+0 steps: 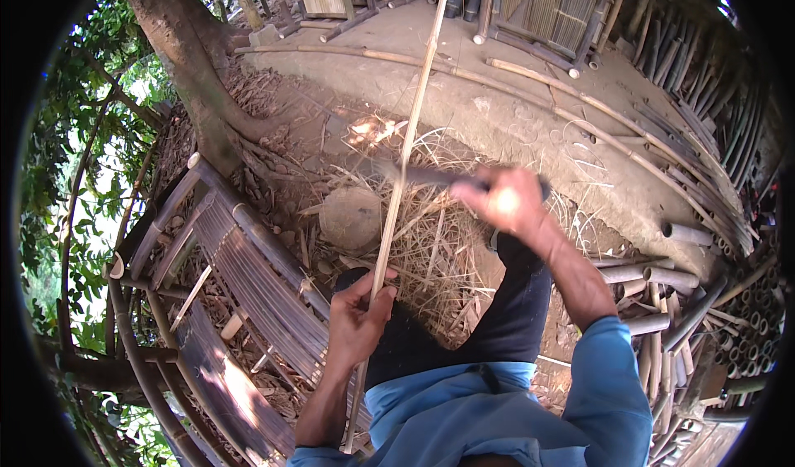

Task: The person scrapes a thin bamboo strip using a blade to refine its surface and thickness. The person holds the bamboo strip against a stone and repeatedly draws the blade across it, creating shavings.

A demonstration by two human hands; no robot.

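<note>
A long, pale bamboo strip (418,94) runs up from my lap past the top of the view. My left hand (361,305) is closed round its lower part, thumb against the strip. In my right hand (507,204) is the handle of a long dark knife (435,176), fingers wrapped round it. The blade lies across the strip, its far end blurred by motion; whether it has bitten into the bamboo I cannot tell. Below the blade, a round chopping block (350,218) stands on the ground.
Bamboo shavings (447,252) litter the ground between my legs. A bamboo bench (248,260) stands close on my left, near a tree trunk (186,78). Long poles (580,98) lie ahead. Cut bamboo pieces (662,289) are heaped at right, and slatted panels (551,12) stand at the back.
</note>
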